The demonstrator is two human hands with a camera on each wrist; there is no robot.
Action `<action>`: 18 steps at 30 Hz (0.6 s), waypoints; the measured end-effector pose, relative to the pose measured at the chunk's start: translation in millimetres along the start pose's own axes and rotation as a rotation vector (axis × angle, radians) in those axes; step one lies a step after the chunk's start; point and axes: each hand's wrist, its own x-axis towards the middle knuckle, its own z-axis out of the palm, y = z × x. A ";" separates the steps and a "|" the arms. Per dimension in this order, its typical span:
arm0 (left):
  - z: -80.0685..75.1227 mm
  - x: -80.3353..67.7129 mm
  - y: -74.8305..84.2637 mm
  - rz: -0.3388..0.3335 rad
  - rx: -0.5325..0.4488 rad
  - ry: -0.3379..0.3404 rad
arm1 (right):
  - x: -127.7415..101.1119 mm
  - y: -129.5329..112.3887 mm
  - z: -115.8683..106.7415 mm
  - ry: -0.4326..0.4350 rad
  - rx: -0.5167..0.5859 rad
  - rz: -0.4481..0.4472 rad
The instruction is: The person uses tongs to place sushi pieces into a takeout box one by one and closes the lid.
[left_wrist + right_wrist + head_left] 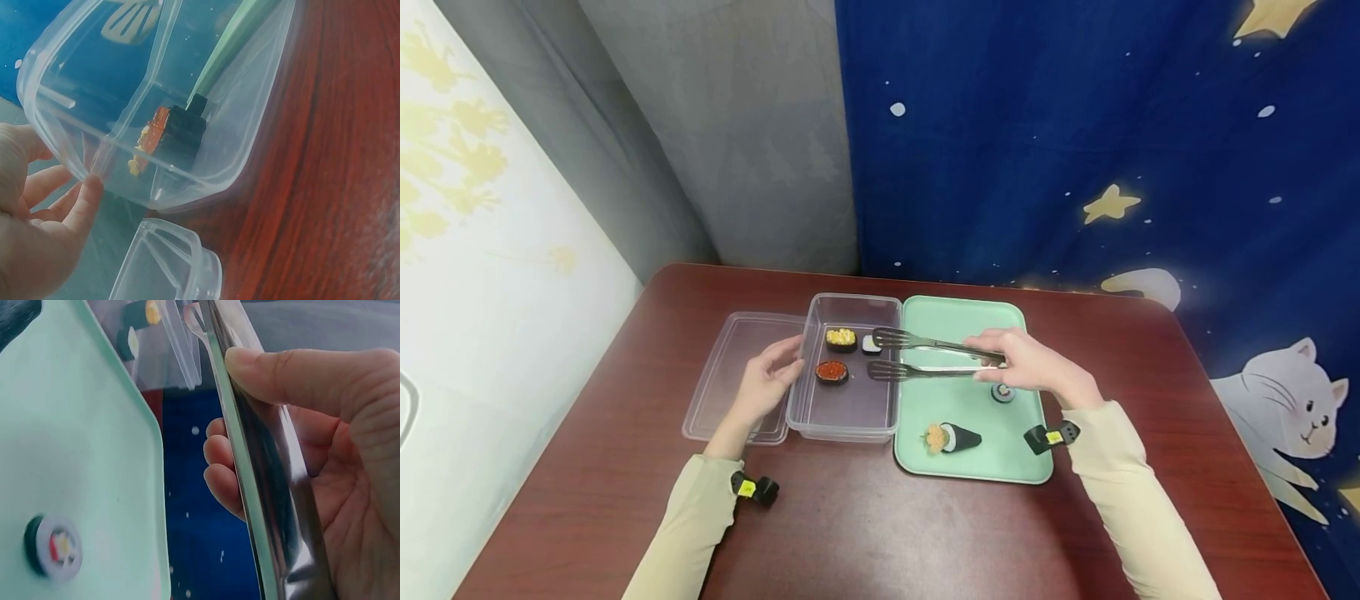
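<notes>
1. Right hand point(1033, 365) grips metal tongs point(925, 357), tips spread over the clear container point(848, 417).
2. Left hand point(767, 385), fingers relaxed, touches the container's left wall.
3. Only the left wrist view shows fingertips point(87, 187) on its corner.

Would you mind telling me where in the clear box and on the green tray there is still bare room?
Clear box: near half bare; far end crowded by three sushi pieces. Green tray: far end under the tongs bare; near part holds hand roll, small roll.

Lid point(730, 375) left of container point(850, 417), tray point(970, 321) right; three sushi pieces in container, two on tray.
</notes>
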 end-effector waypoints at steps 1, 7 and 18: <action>-0.1 0.1 -0.4 0.003 0.002 0.000 | -6.1 2.0 0.1 0.013 0.008 0.010; 0.2 -0.8 -0.5 0.011 0.020 0.009 | -41.7 14.7 4.0 0.084 0.010 0.061; 1.9 -3.9 16.5 -0.003 0.032 0.000 | -107.4 29.4 11.1 0.236 0.004 0.088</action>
